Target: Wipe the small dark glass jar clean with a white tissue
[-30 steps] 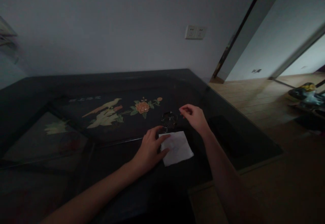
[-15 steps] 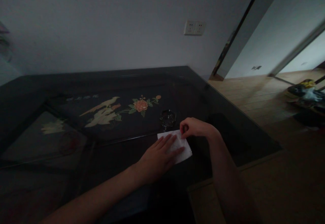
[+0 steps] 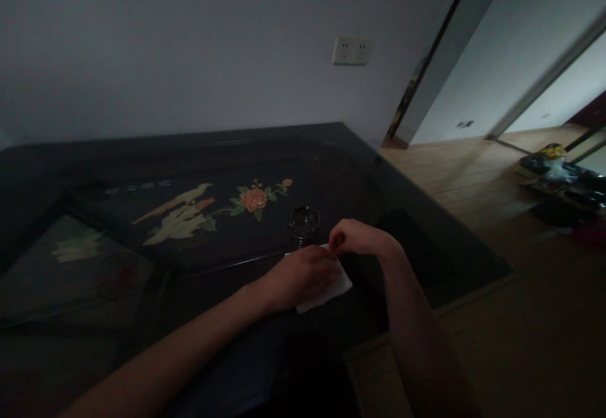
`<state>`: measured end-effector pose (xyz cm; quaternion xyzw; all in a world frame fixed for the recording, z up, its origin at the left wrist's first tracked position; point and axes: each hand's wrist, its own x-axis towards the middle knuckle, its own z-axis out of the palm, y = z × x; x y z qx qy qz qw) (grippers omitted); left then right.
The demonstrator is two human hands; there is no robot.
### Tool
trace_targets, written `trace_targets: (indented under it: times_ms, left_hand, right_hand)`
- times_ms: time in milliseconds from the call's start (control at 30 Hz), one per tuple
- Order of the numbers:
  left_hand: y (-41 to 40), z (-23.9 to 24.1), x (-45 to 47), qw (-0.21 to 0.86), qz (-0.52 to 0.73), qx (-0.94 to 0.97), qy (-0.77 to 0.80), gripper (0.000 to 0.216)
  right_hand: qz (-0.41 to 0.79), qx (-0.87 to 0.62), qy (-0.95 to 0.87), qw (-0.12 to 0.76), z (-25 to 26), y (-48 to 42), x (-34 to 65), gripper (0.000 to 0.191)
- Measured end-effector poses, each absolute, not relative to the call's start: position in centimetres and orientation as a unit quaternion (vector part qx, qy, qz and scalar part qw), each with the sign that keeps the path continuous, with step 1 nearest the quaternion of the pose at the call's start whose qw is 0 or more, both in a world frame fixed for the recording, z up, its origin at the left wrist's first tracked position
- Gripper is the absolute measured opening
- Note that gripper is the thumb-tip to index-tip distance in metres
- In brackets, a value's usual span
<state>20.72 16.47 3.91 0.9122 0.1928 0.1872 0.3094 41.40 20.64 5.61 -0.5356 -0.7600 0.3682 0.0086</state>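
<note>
Frame center: left hand (image 3: 303,274) flat on one napkin (image 3: 331,288), right hand (image 3: 357,240) fingers pinching its edge; one glass (image 3: 303,224) on table (image 3: 331,172).

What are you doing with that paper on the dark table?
A person has both hands on a white square paper napkin lying near the edge of a black glass-topped table with a bird-and-flower picture. The left hand lies on top of the napkin and covers most of it. The right hand pinches its far edge. A small clear glass dish sits just behind the napkin.
</note>
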Motion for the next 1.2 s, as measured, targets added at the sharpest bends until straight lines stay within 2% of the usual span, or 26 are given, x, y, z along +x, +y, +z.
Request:
trace_targets:
  times_ms: [167, 367, 700, 867, 933, 1067, 1133, 1200]
  left_hand:
    - [15.7, 1.3, 20.8, 0.148, 0.089, 0.973, 0.155, 0.049]
    - [15.7, 1.1, 21.0, 0.104, 0.064, 0.981, 0.15, 0.054]
    - [15.5, 1.0, 21.8, 0.09, 0.088, 0.982, 0.143, 0.057]
    - [15.2, 2.7, 21.0, 0.09, 0.148, 0.975, 0.135, 0.056]
    - [14.8, 3.9, 19.7, 0.102, 0.186, 0.968, 0.136, 0.051]
    - [13.6, 5.5, 15.0, 0.166, 0.277, 0.924, 0.204, 0.023]
    - [12.9, 5.6, 12.5, 0.195, 0.304, 0.903, 0.235, 0.02]
    - [12.4, 5.1, 10.3, 0.208, 0.323, 0.892, 0.239, 0.023]
  right_hand:
    - [0.355, -0.555, -0.752, -0.002, 5.8, 20.7, 41.5, 0.013]
    - [0.309, -0.605, -0.733, 0.034, 5.9, 21.0, 42.0, 0.014]
    - [0.276, -0.649, -0.69, 0.159, 5.4, 21.7, 42.3, 0.013]
    - [0.276, -0.632, -0.669, 0.278, 5.5, 21.8, 42.9, 0.025]
    - [0.281, -0.608, -0.663, 0.336, 6.3, 21.6, 42.9, 0.033]
    - [0.287, -0.539, -0.662, 0.434, 9.0, 19.8, 40.3, 0.045]
    - [0.299, -0.488, -0.682, 0.455, 10.1, 18.2, 37.5, 0.047]
    - [0.334, -0.351, -0.755, 0.442, 10.2, 16.3, 34.0, 0.045]
